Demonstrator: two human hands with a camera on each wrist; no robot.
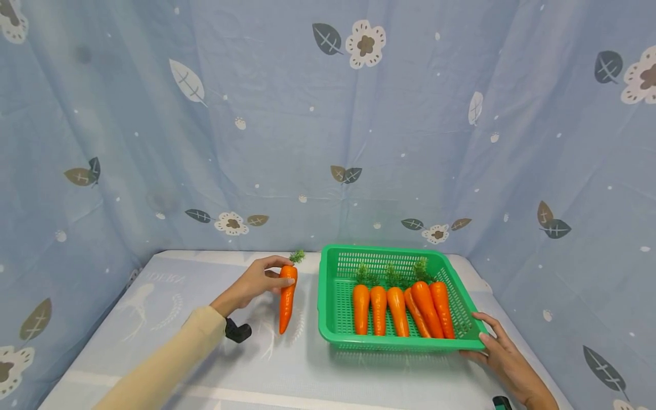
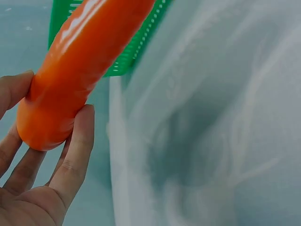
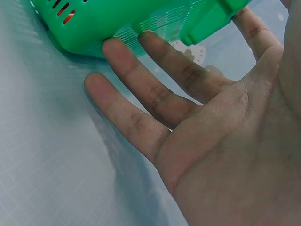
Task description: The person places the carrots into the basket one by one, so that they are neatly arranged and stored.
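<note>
My left hand pinches an orange carrot near its thick top end. The carrot hangs tip down left of the basket, a small green tuft showing above it. Up close in the left wrist view, thumb and fingers close round the carrot's blunt end. At the near right corner of the green basket, my right hand grips the rim. Its thumb lies at the rim, while other fingers reach under the basket's side in the right wrist view. Several carrots lie side by side inside, leafy ends away from me.
Under everything is a table with a pale patterned cover. A blue curtain with leaves and flowers hangs behind and on both sides. A black device shows beneath the left wrist, and another dark piece by the right wrist.
</note>
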